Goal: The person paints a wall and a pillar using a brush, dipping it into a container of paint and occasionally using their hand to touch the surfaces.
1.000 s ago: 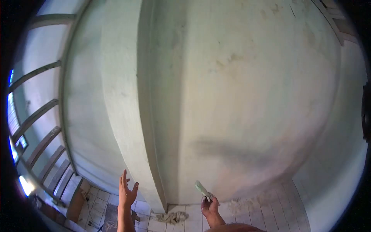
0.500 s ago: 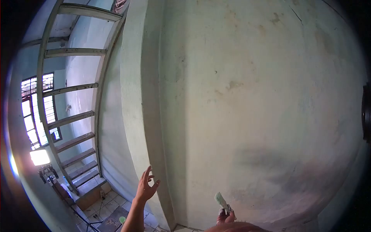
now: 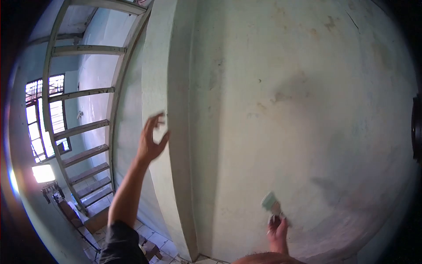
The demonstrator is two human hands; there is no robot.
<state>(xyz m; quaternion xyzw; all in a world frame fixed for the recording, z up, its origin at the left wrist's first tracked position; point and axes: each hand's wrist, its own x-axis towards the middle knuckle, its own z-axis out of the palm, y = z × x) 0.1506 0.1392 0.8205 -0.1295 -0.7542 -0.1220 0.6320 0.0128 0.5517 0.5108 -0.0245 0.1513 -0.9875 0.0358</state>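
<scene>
Your left hand (image 3: 151, 144) is spread by the pillar (image 3: 179, 189); rightward, your right hand (image 3: 278, 231) grips a flat tool (image 3: 269, 201), likely leaving its head free.

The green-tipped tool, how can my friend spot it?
Find the big stained wall, right of the pillar. Low in front of it, look for the right hand. The tool pokes up from there, with a wide, flat, pale green end; the left hand holds nothing like it.
</scene>
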